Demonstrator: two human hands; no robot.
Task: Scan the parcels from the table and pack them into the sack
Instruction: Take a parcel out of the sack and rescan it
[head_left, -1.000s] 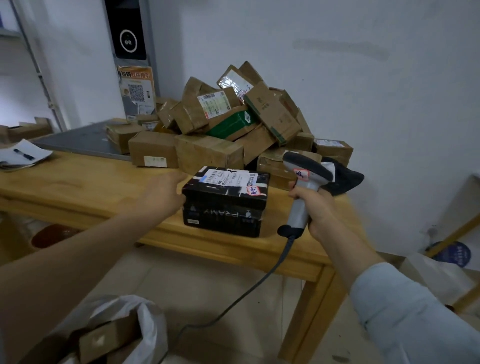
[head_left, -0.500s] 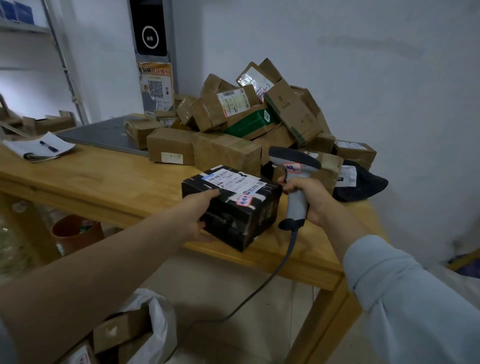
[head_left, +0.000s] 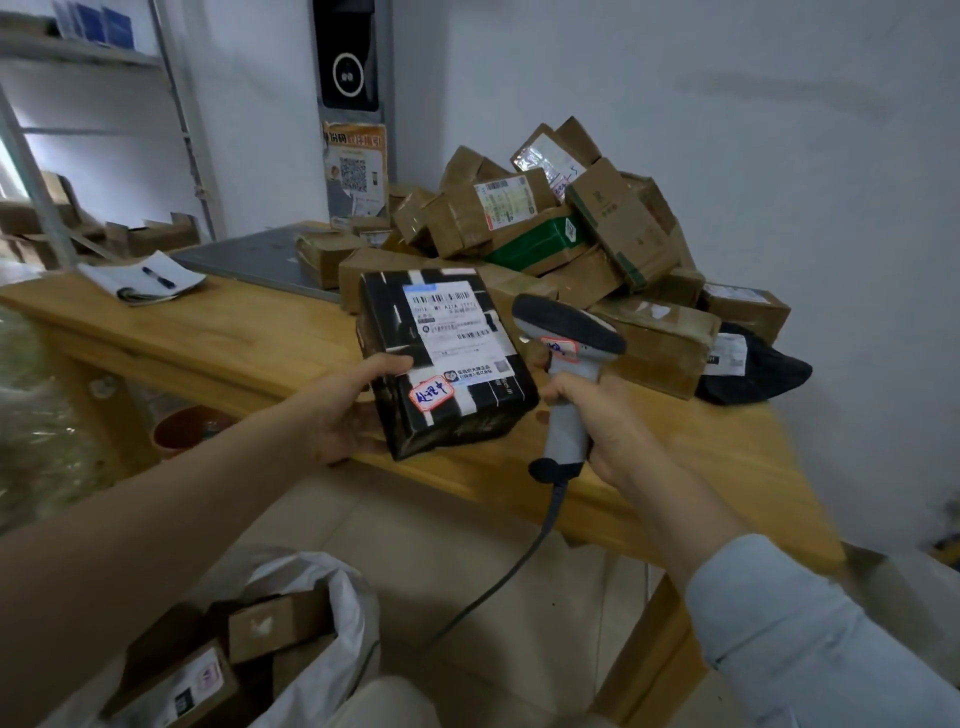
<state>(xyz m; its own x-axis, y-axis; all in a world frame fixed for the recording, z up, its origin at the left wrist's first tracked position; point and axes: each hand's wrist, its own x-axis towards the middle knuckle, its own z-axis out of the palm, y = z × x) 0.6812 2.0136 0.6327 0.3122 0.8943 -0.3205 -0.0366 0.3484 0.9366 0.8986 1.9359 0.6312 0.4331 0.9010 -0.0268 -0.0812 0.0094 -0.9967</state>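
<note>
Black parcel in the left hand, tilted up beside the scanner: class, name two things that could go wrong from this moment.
1. The left hand grips the black parcel by one edge only, with its lower part hanging past the table edge; it might slip and fall.
2. The scanner in the right hand trails its cable down near the sack; it could snag while the parcel is packed.

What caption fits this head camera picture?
Left hand tilts black parcel toward scanner in right hand.
</note>
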